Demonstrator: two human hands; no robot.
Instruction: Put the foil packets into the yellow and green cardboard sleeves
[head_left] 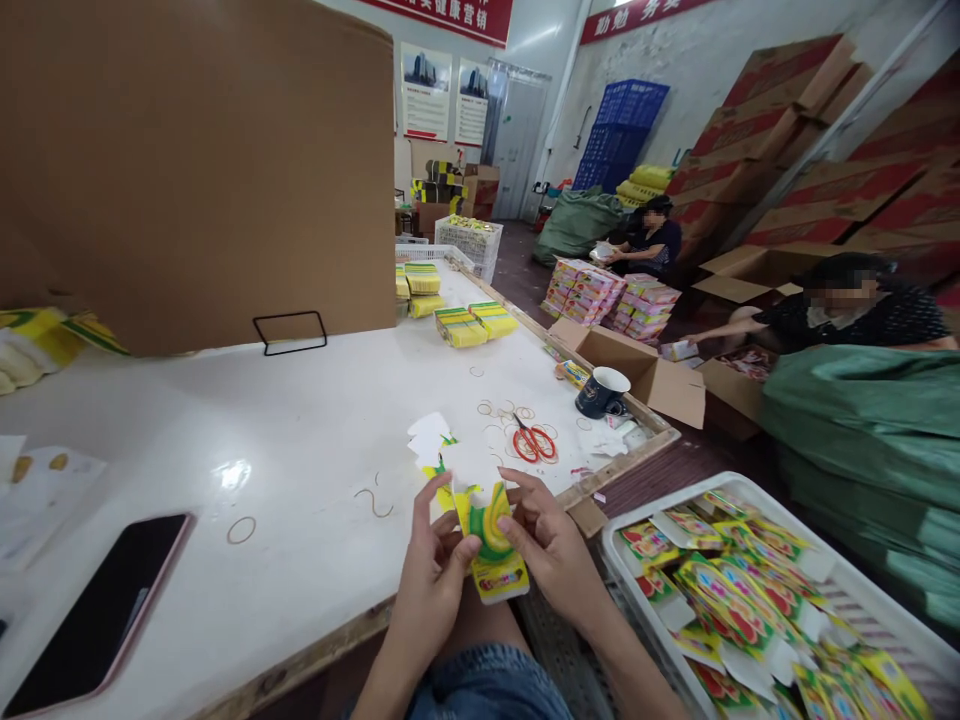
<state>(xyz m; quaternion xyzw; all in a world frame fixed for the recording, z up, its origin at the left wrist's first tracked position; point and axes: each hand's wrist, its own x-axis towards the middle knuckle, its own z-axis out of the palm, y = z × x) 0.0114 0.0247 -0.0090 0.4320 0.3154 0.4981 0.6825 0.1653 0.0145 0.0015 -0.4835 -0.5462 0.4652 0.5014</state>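
Note:
Between my hands is a small yellow-and-green carton (491,540), its top end upright near my fingertips. My left hand (439,555) pinches its left side with thumb and fingers. On the carton's right side, my right hand (544,535) grips with the thumb in front. Just beyond, on the white table (300,430), lie several loose flat cartons (433,440) with white flaps showing. Red-handled scissors (534,441) rest among rubber bands farther right.
A white tray (622,560) of similar cartons stands at my right. On the table are a phone (101,610), a dark mug (600,393), bundled yellow cartons (476,323) and a tall cardboard sheet (225,180). Two people sit at the right beside open boxes (630,360).

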